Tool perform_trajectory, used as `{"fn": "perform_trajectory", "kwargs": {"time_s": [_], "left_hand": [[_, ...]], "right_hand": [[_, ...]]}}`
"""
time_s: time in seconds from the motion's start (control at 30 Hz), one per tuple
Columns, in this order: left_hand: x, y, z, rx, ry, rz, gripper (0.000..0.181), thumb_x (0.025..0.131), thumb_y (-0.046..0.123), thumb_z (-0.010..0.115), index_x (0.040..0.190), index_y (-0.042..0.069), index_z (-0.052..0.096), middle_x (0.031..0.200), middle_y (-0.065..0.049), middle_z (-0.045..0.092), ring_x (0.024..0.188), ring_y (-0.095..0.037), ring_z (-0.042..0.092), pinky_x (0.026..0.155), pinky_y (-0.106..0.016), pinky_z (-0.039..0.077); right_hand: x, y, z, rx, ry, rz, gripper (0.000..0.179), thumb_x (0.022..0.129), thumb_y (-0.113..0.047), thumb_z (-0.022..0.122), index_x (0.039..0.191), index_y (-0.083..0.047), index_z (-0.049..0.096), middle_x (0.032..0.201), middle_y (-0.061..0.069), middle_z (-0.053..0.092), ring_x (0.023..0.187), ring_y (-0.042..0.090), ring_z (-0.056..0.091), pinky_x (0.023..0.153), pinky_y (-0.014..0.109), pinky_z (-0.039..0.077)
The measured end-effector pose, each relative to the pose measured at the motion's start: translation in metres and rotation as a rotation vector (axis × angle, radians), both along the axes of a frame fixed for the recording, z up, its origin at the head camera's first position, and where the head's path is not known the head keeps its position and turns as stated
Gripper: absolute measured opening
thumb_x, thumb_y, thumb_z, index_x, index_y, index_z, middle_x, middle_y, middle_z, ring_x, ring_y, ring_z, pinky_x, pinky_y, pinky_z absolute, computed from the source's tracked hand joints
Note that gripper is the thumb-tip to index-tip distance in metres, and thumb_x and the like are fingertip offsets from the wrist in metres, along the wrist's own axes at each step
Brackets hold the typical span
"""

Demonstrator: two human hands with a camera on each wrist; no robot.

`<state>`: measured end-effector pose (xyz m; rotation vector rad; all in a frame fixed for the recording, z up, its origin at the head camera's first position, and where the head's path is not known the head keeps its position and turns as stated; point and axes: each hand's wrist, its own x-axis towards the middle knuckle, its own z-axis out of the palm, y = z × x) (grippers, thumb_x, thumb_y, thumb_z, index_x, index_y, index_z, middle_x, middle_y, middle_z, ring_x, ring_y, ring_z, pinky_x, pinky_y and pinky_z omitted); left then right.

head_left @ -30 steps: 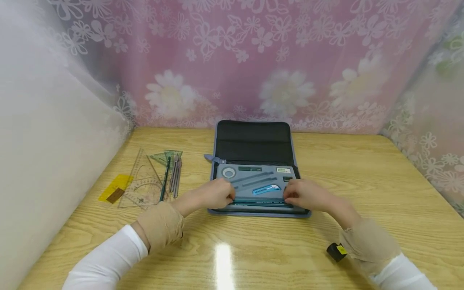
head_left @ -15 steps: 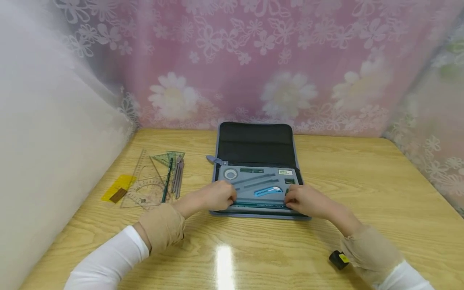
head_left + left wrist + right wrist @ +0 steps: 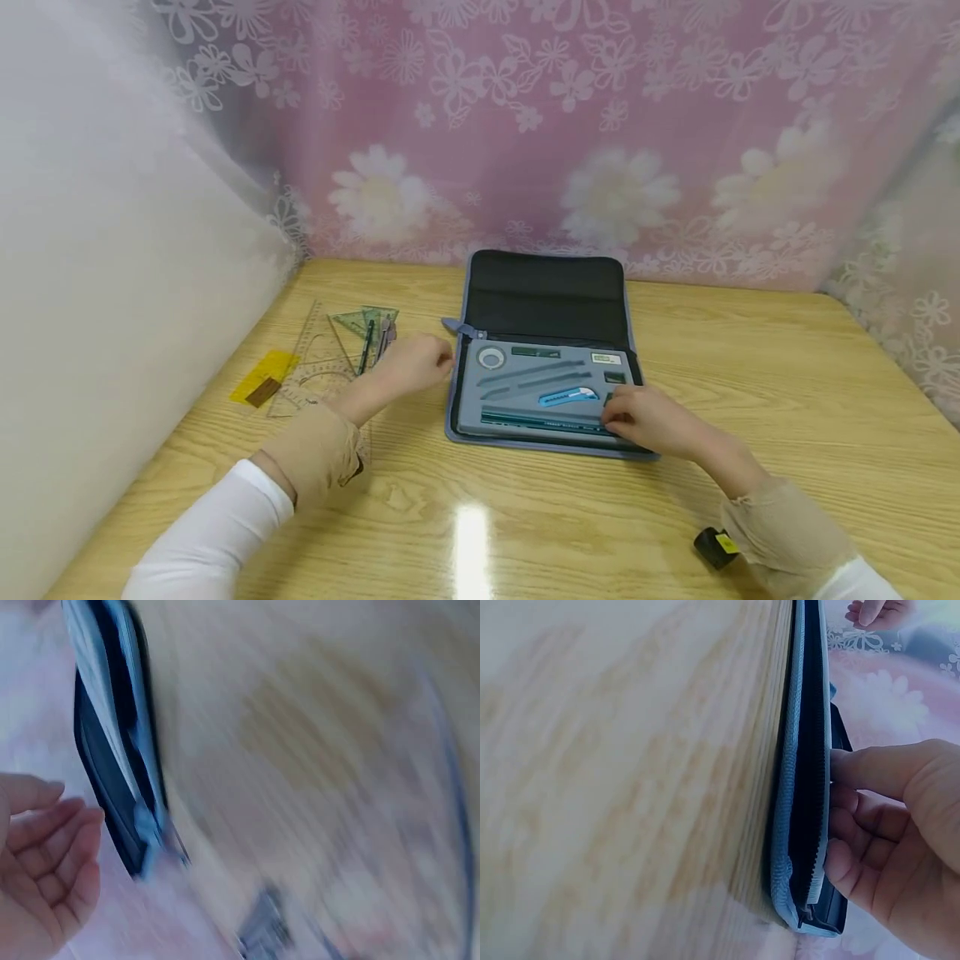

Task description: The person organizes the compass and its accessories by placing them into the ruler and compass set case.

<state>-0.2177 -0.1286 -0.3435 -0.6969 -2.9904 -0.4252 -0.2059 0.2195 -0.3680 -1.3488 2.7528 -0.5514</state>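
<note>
A zippered case (image 3: pixel 547 296) lies unfolded, its grey foam tray (image 3: pixel 470 396) facing up. Dark green pencils (image 3: pixel 540 422) lie in the tray's front slot. Also in the tray are a blue utility knife (image 3: pixel 567 396), a white ring (image 3: pixel 491 358) and an eraser (image 3: pixel 606 358). My right hand (image 3: pixel 652 421) touches the tray's right end by the pencil tips; in the right wrist view its fingertips (image 3: pixel 840 862) rest against the tray's edge. Loosely bent and holding nothing, my left hand (image 3: pixel 408 365) hovers left of the case, near a pencil (image 3: pixel 366 346) and grey compasses (image 3: pixel 385 333).
Clear set squares (image 3: pixel 315 350), green triangles (image 3: pixel 352 321), a yellow sheet (image 3: pixel 266 371) and a brown piece (image 3: pixel 262 392) lie at left. A black object with a yellow label (image 3: pixel 712 547) is near my right wrist. Curtains stand behind the wooden table (image 3: pixel 750 358).
My left hand has left the front slot's left end and moved left, off the case. The right hand stays at the slot's right end. The whole view has shifted slightly.
</note>
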Motion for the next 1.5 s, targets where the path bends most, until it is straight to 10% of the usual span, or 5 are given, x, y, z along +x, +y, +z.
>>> {"fn": "perform_trajectory", "kwargs": {"time_s": [0.2,0.4,1.0,1.37,1.5], "left_hand": [[-0.010,-0.049,0.003,0.002,-0.027,0.275,0.031,0.092,0.013,0.053,0.061,0.009,0.055,0.048,0.003,0.038,0.040,-0.009,0.026,0.041,-0.022,0.023],[-0.012,-0.085,0.000,-0.012,-0.220,0.436,0.045,0.089,0.016,0.055,0.048,0.016,0.035,0.044,0.005,0.025,0.039,-0.008,0.021,0.039,-0.023,0.024],[-0.003,-0.088,-0.001,-0.024,-0.466,0.478,0.031,0.089,0.012,0.055,0.059,0.010,0.049,0.043,0.000,0.036,0.035,-0.011,0.034,0.036,-0.024,0.035],[-0.001,-0.096,0.010,-0.051,-0.321,0.508,0.037,0.085,0.015,0.057,0.052,0.016,0.040,0.046,0.004,0.029,0.041,-0.011,0.027,0.042,-0.026,0.029],[-0.001,-0.083,0.017,-0.031,-0.244,0.400,0.038,0.083,0.009,0.055,0.053,0.018,0.033,0.049,0.004,0.022,0.044,-0.010,0.019,0.043,-0.024,0.021]], "right_hand": [[-0.001,0.000,0.000,-0.003,-0.005,-0.001,0.010,0.081,-0.001,0.067,0.085,-0.010,0.071,0.080,-0.005,0.056,0.070,0.009,0.054,0.060,0.026,0.048],[0.000,0.001,-0.001,-0.009,-0.006,-0.003,0.010,0.081,-0.001,0.067,0.085,-0.010,0.070,0.081,-0.005,0.056,0.070,0.009,0.054,0.060,0.025,0.048],[0.002,0.004,-0.003,-0.007,-0.026,-0.043,0.009,0.083,-0.002,0.066,0.085,-0.010,0.069,0.082,-0.005,0.055,0.071,0.008,0.052,0.060,0.025,0.046],[0.004,0.006,-0.002,-0.007,-0.030,-0.086,0.005,0.084,-0.011,0.067,0.081,-0.006,0.067,0.080,-0.006,0.052,0.068,0.007,0.048,0.058,0.025,0.044],[0.005,0.009,-0.001,-0.015,-0.065,-0.122,0.004,0.085,-0.011,0.067,0.084,-0.007,0.067,0.081,-0.006,0.052,0.069,0.006,0.046,0.058,0.025,0.043]]}}
